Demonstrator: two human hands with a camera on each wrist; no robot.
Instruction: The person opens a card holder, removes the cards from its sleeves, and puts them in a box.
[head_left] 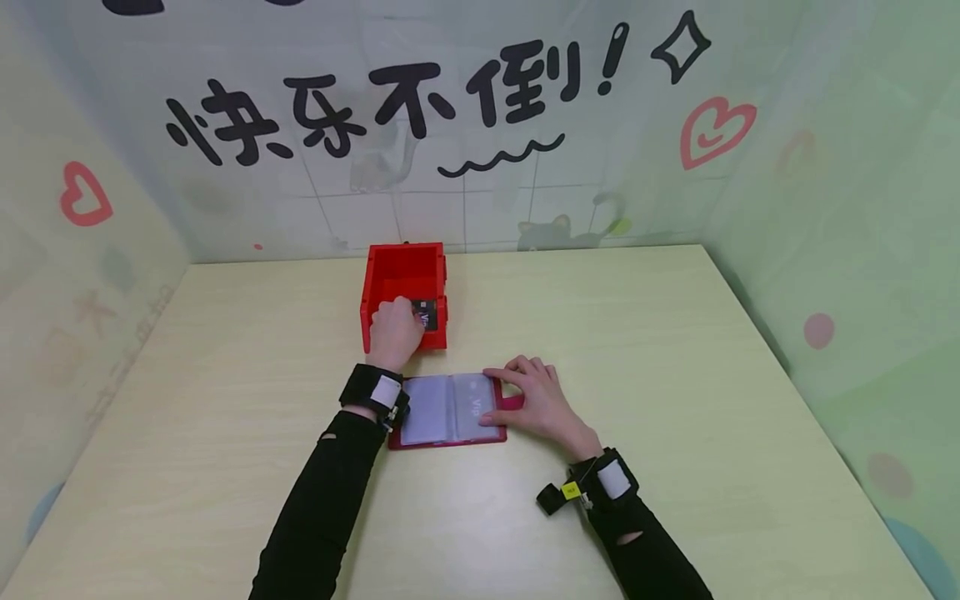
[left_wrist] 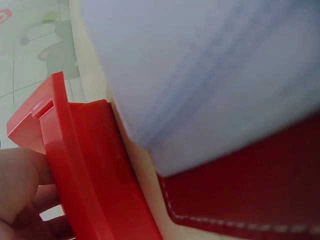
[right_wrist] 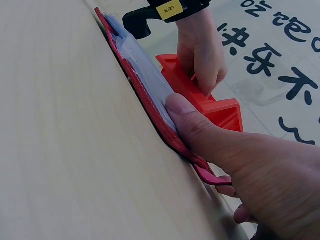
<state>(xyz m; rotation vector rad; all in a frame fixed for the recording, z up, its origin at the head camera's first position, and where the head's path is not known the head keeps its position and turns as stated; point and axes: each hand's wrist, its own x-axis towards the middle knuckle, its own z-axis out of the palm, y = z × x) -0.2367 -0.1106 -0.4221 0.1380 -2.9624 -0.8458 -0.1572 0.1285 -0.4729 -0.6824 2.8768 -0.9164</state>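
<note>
A dark red card holder point(head_left: 448, 445) lies open on the table, its clear plastic sleeves point(head_left: 427, 408) spread to both sides. My right hand point(head_left: 543, 402) holds its right side, the thumb point(right_wrist: 181, 106) pressing on the sleeves. A pink strap point(right_wrist: 212, 177) sticks out beneath that hand. Beyond the holder, my left hand point(head_left: 394, 332) reaches down into a red plastic bin point(head_left: 405, 268). Beside its fingers a black card point(head_left: 427, 313) with light print shows in the bin. The left fingertips are hidden, so whether they grip anything cannot be seen.
The pale wooden table point(head_left: 637, 350) carries the bin close to its back edge. Printed wall panels point(head_left: 465, 200) stand behind the table and at both sides. Both wrists wear black straps point(head_left: 372, 390) with cameras.
</note>
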